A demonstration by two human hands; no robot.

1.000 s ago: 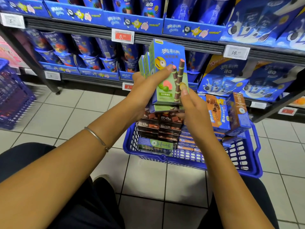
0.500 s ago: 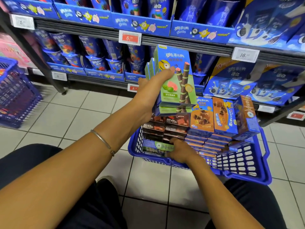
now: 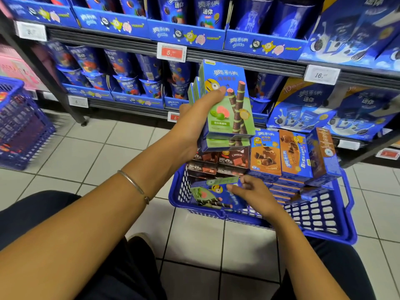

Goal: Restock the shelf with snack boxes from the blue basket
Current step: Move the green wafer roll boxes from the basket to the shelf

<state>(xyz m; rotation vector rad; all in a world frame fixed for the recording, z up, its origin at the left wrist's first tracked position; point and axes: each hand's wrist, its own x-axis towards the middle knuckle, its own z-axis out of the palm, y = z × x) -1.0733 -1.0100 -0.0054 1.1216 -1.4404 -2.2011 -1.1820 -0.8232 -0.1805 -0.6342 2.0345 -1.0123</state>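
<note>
Right hand (image 3: 253,192) now pinches a green box (image 3: 207,197) in the basket (image 3: 324,232) (left hand (image 3: 194,124) still grips its stack (image 3: 229,105)).

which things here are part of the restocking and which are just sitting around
Part of the job: left hand holding green boxes; right hand gripping a green box in the blue basket; shelf.
Just there: other basket on the left, price tag, snack cups.

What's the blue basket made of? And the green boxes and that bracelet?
The blue basket looks like hard moulded plastic, glossy, with a grid of holes in its walls. The green boxes in the left hand are probably thin printed cardboard, smooth with sharp folded edges. The bracelet seems metal, thin and silvery with a shine.
</note>
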